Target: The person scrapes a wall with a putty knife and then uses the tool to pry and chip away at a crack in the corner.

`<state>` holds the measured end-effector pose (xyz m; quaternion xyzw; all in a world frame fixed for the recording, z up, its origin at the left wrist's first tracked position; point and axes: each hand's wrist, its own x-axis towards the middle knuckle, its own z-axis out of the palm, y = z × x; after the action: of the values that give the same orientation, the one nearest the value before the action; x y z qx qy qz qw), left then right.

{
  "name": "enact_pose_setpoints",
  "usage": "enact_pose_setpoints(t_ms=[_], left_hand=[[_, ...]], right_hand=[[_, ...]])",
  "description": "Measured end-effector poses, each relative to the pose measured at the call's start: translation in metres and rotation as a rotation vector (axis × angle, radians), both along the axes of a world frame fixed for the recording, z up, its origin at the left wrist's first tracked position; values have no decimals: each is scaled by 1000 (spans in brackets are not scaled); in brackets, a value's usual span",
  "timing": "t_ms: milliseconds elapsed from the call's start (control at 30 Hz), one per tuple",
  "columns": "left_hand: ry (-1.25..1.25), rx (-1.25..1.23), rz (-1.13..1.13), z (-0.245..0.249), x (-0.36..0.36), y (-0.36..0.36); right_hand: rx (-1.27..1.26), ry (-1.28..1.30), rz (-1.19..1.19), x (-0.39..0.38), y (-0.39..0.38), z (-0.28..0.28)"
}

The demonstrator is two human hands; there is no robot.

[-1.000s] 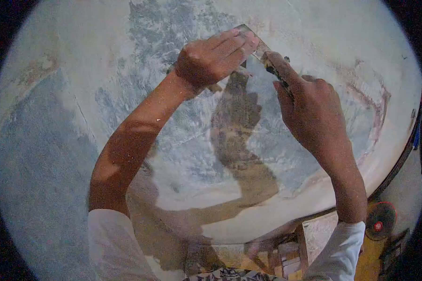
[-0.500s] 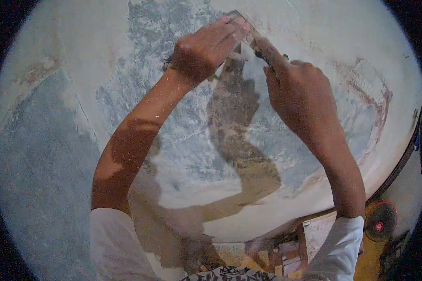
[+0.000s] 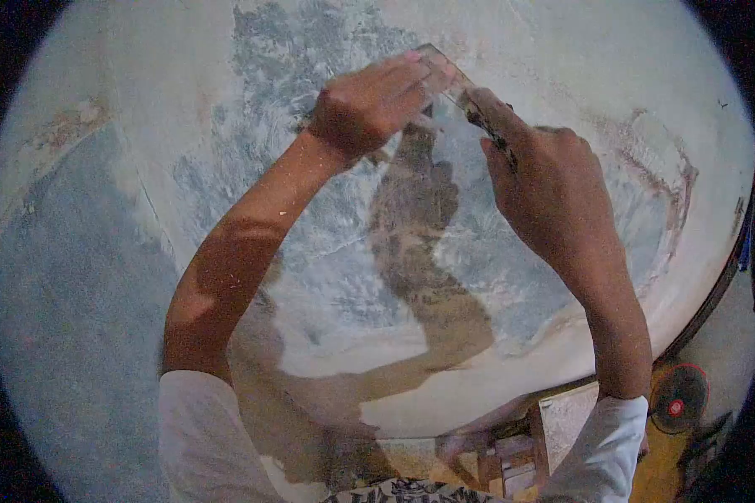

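My right hand (image 3: 554, 180) is closed around the dark, stained handle of a putty knife (image 3: 482, 119), whose flat blade points up and left against the curved wall surface (image 3: 335, 243). The fingers of my left hand (image 3: 365, 109) reach across to the blade and press on it, close together and slightly blurred. Small edges of something show beside the left palm, but I cannot make out what it is. Around both hands the surface is patchy blue-grey with whitish smears. Shadows of my arms fall across it.
A smooth blue-grey area (image 3: 75, 293) lies to the left. Reddish-brown rough patches (image 3: 671, 180) mark the right side. Low at the right stands a round dark fan (image 3: 678, 402) with a red centre. Wooden furniture (image 3: 512, 457) shows beneath the surface's lower edge.
Both hands and the putty knife have moved down a little along the surface, the right hand also slightly to the right. The grip looks the same.
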<state>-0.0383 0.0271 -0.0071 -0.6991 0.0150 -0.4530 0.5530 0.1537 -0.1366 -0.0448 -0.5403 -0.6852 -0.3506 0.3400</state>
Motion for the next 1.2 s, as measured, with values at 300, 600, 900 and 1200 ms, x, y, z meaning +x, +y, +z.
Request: enact_pose_setpoints(t_ms=[300, 600, 900, 1200], left_hand=[[46, -47, -41, 2, 1, -9], [23, 28, 34, 0, -2, -7], [27, 4, 17, -3, -4, 1], [61, -16, 3, 8, -19, -10]], right_hand=[[-33, 11, -30, 0, 1, -3], [46, -15, -16, 1, 15, -9], [-1, 98, -9, -19, 4, -14], [69, 227, 38, -50, 11, -26]])
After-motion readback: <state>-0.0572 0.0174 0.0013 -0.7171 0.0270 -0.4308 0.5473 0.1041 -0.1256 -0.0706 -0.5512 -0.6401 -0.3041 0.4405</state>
